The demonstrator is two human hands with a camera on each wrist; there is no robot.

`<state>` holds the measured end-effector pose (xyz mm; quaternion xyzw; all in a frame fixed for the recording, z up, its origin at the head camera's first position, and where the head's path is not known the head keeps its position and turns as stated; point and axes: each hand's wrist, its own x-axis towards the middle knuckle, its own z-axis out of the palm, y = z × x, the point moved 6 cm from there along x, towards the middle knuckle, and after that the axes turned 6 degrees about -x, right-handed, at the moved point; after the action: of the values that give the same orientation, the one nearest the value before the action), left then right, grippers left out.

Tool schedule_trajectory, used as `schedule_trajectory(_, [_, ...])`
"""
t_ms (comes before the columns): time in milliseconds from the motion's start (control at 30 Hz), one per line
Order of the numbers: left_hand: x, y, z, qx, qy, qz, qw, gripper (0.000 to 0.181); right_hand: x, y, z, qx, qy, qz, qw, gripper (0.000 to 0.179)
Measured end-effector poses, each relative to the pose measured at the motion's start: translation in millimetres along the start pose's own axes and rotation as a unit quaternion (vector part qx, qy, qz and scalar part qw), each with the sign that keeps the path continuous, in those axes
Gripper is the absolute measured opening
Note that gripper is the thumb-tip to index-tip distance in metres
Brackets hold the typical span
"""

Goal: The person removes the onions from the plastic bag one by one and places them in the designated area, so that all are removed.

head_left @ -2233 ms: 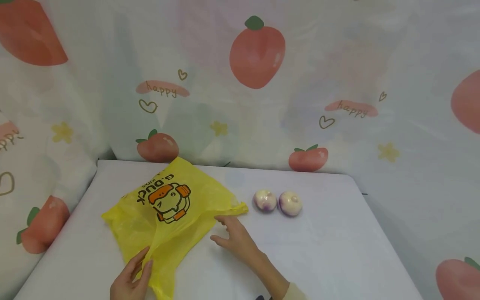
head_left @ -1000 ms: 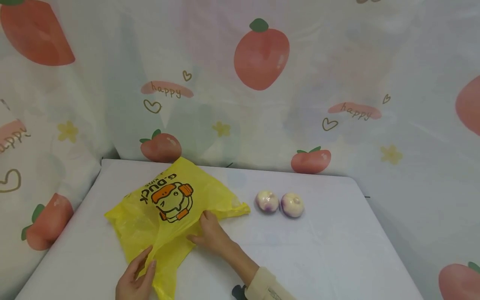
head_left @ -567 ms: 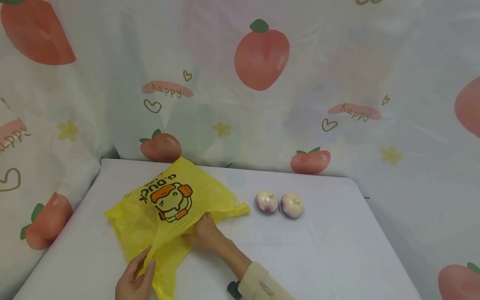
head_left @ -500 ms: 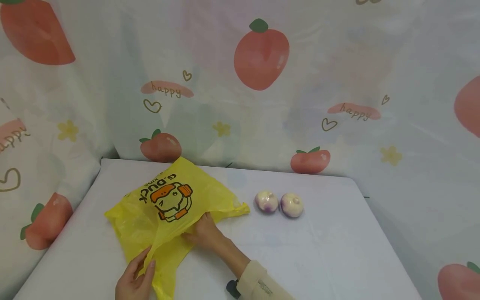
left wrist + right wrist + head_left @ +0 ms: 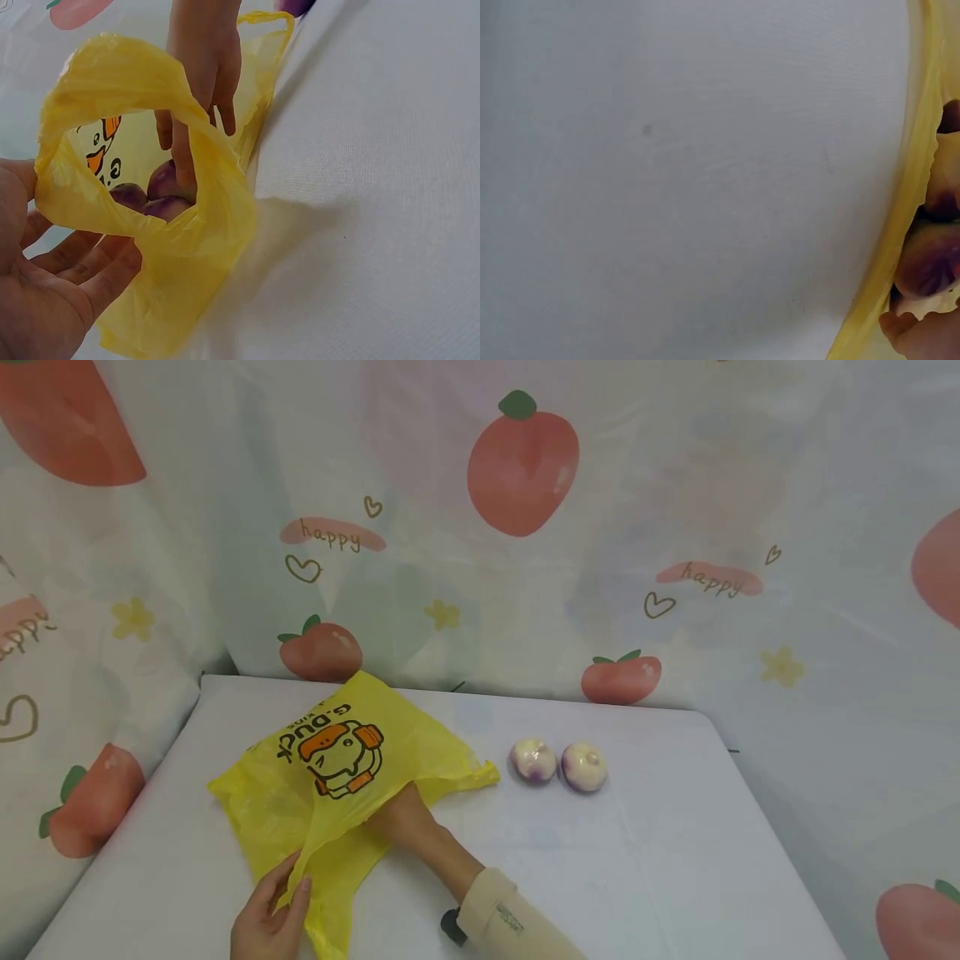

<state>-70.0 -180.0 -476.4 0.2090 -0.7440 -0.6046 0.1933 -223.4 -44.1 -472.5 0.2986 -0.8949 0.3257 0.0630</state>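
Note:
A yellow plastic bag (image 5: 420,735) with a printed duck lies on the table, its mouth toward me. My left hand (image 5: 266,914) pinches the near edge of that mouth and holds it apart. My right hand (image 5: 401,818) reaches into the bag, its fingers hidden from the head view. Through the opening in the left wrist view, those fingers (image 5: 182,161) point down, one touching a round purple-and-white vegetable (image 5: 161,178) that lies among others like it. The right wrist view shows such a vegetable (image 5: 930,259) inside the bag, close to a fingertip.
Two round white-and-purple vegetables (image 5: 533,761) (image 5: 584,767) sit side by side on the white table (image 5: 660,860), right of the bag. A fruit-printed curtain (image 5: 420,568) hangs behind the table and at its sides.
My right hand has moved left from beside the bag and gone deeper into its mouth. My left hand keeps its hold on the edge; the two vegetables outside have stayed put.

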Motion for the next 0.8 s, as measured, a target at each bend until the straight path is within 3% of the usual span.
schedule_trajectory(133, [-0.1, 0.1, 0.0, -0.004, 0.004, 0.004, 1.0000, 0.029, 1.3, 3.6, 2.3, -0.010, -0.004, 0.026, 0.9996, 0.038])
schedule_trajectory(433, [-0.3, 1.8, -1.9, 0.003, -0.001, -0.006, 1.0000, 0.029, 2.4, 9.0, 7.7, 0.041, -0.032, 0.068, 0.9963, 0.032])
schedule_trajectory(633, [0.6, 0.2, -2.1, 0.008, -0.006, -0.009, 0.9999, 0.029, 4.1, 6.6, 6.3, 0.072, -0.027, 0.073, 0.9943, 0.028])
schedule_trajectory(800, [1.2, 0.9, -2.4, 0.007, -0.008, -0.019, 0.9998, 0.029, 8.5, 4.4, 7.0, 0.067, -0.039, 0.076, 0.9940, 0.022])
